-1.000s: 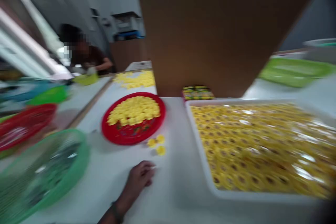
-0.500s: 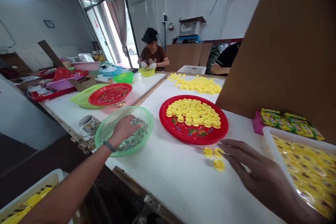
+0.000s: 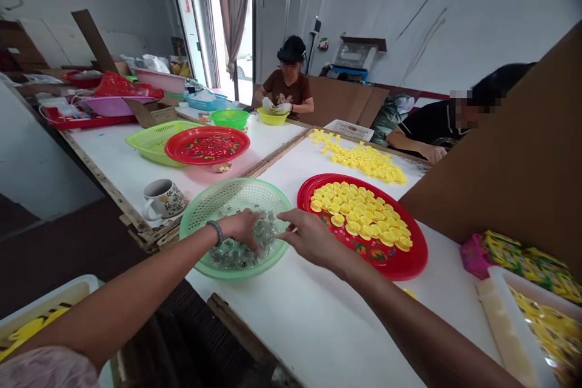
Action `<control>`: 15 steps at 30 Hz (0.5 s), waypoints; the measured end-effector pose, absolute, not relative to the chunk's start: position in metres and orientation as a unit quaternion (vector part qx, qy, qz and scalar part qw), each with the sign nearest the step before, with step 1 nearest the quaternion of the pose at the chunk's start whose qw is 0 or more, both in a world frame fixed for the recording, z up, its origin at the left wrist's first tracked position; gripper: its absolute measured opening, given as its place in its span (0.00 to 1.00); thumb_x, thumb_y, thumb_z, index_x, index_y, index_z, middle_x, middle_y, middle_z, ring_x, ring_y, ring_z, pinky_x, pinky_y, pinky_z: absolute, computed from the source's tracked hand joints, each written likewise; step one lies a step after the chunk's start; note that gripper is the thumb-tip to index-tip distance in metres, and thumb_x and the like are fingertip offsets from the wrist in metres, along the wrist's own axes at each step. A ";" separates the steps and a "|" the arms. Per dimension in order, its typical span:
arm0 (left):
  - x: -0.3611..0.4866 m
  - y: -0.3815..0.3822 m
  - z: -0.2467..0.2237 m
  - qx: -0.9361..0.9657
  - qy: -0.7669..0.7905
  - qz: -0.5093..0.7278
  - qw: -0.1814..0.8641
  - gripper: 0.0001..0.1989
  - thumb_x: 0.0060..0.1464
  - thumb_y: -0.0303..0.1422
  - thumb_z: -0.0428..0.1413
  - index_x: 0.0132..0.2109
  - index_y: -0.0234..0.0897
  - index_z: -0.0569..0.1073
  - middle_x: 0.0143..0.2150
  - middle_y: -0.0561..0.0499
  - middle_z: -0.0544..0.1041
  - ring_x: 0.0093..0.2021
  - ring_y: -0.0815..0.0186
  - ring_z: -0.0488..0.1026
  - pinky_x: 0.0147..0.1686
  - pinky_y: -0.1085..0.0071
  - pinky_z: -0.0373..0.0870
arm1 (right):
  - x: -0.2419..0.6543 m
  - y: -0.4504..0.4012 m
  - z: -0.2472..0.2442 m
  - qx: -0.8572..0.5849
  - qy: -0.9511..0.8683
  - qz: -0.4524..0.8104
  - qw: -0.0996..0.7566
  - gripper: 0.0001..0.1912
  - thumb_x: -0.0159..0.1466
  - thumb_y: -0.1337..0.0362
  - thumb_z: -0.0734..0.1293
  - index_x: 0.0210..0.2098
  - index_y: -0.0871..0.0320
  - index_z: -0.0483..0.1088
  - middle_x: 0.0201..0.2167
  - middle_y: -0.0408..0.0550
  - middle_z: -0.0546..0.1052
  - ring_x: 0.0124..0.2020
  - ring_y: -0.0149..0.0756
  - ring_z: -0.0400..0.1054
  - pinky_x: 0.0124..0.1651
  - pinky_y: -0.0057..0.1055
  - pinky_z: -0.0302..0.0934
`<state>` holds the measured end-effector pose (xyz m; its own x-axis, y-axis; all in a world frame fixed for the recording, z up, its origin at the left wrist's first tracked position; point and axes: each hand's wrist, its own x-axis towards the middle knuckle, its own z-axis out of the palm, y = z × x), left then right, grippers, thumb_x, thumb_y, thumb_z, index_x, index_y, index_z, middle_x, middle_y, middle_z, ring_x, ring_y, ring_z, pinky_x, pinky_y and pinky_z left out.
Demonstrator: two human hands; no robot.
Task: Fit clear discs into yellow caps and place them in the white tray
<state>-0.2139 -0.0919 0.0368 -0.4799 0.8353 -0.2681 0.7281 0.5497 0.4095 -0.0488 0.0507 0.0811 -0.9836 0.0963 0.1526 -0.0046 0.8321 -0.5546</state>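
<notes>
Head view: the white desk [image 3: 318, 321] fills the near middle, with the cardboard [image 3: 513, 157] standing at its right. On it, the red tray [image 3: 419, 257] lies right of the green basket [image 3: 240, 274], close beside it. The basket sits by the desk's near-left edge; pressing hard on its left side could shift or tip it there.

The right hand [image 3: 309, 236] is at the basket's right rim, thumb and forefinger slightly parted; whether its grip pinches anything I cannot tell. Its forearm runs along the tray's near side, so a low sweep could jog the yellow cups [image 3: 359, 209]. The left hand [image 3: 243, 227] is inside the basket, fingers spread among the clear pieces [image 3: 234, 254].

The mug [image 3: 168, 200] stands just left of the basket and could be knocked by a shove. Smallest, the clear pieces could tangle, or spill if scooped over the rim.
</notes>
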 end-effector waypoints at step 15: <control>-0.217 -0.124 0.029 0.306 0.867 0.168 0.356 0.44 0.18 0.28 0.66 0.50 0.33 0.64 0.40 0.42 0.75 0.34 0.52 0.73 0.26 0.64 0.71 | -0.144 -0.003 0.019 -0.084 -0.898 0.375 -0.214 0.45 0.37 0.75 0.73 0.54 0.57 0.60 0.39 0.54 0.73 0.28 0.40 0.72 0.30 0.34 0.66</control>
<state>-0.2172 -0.1236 0.0295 -0.5589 0.6508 -0.5139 0.4111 0.7556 0.5099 -0.1439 -0.0032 0.0193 -0.8945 -0.0101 -0.4470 0.3104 0.7054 -0.6372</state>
